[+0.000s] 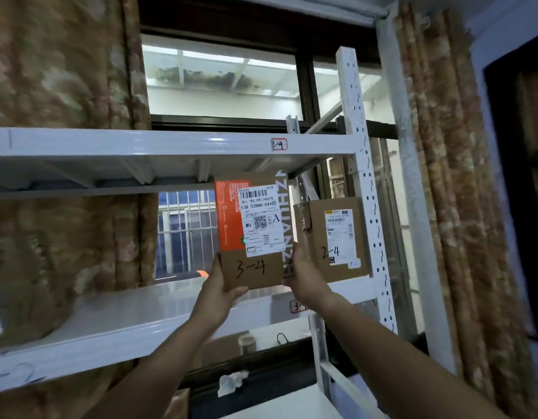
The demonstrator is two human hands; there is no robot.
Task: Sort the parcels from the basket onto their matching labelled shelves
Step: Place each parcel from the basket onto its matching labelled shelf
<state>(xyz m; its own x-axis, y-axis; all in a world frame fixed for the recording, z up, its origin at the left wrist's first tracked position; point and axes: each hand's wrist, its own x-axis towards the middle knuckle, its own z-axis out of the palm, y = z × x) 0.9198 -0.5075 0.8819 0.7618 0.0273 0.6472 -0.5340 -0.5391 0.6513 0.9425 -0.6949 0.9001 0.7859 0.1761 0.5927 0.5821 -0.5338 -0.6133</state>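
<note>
The left hand [219, 294] and right hand [304, 276] grasp the upright cardboard parcel marked 3-4 [249, 272] by its lower corners. The parcel marked 2-4 [337, 237] stands just right of it on the white shelf [134, 316].

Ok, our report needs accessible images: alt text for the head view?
The left hand and right hand hold a cardboard parcel marked 3-4 upright at a white shelf, beside a standing parcel marked 2-4.
</note>
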